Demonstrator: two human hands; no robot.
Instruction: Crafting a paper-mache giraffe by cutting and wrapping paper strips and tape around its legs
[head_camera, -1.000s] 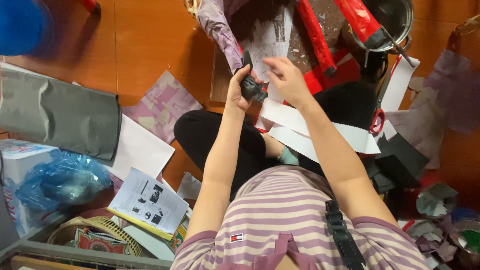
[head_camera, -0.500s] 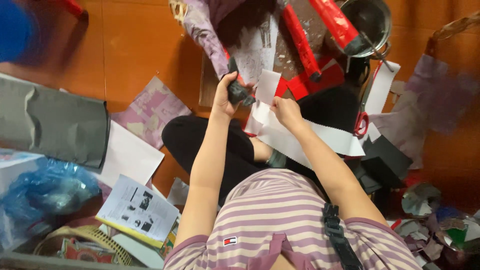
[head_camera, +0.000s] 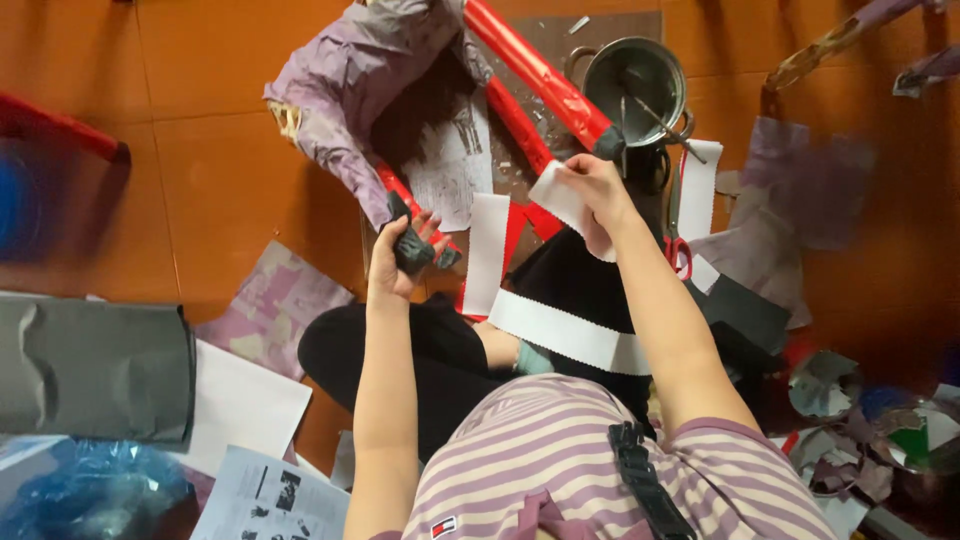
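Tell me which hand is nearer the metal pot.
Right. The right hand, holding a white paper strip, is just below the metal pot; the left hand is farther off, lower left.

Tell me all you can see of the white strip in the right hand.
The white paper strip is small and roughly rectangular, plain white, thin like paper or tape. The right hand pinches one end between its fingertips and holds it tilted in the air above the red tubes, just in front of the metal pot. Its free end points toward the left hand. Only the right fingers touch it; similar longer strips lie below, apart.
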